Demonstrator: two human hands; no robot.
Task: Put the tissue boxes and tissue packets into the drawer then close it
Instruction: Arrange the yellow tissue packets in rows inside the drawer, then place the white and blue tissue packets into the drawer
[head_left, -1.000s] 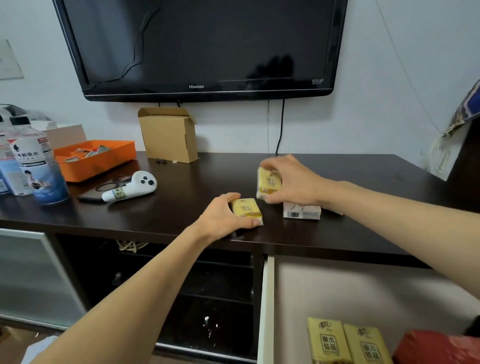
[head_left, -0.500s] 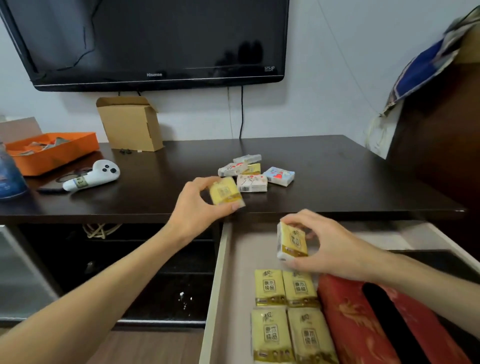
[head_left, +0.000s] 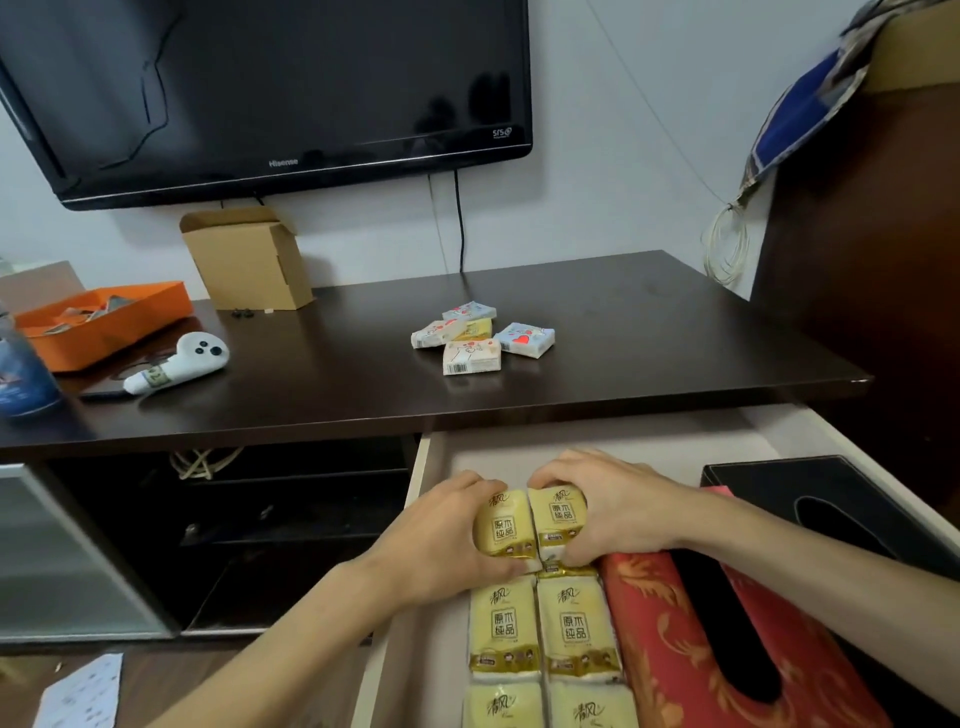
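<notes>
While over drawer (head_left: 675, 441): both hands low inside
Left hand (head_left: 441, 540): grasping yellow packet (head_left: 503, 527)
Right hand (head_left: 613, 512): grasping its twin (head_left: 558, 519), touching alongside

You have two yellow packets (head_left: 530, 525) side by side over the open drawer (head_left: 613, 441); five packets (head_left: 480, 340) wait on your worktop (head_left: 649, 332).

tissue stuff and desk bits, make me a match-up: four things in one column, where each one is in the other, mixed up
Things:
1. red tissue box
2. white controller
3. cardboard box
4. blue packet

Places:
A. desk, against the wall under the TV
B. in the drawer, right of the yellow packets
C. desk, right end of the small pile of packets
D. desk, beside the orange tray

Pairs: 1-B, 2-D, 3-A, 4-C
</notes>
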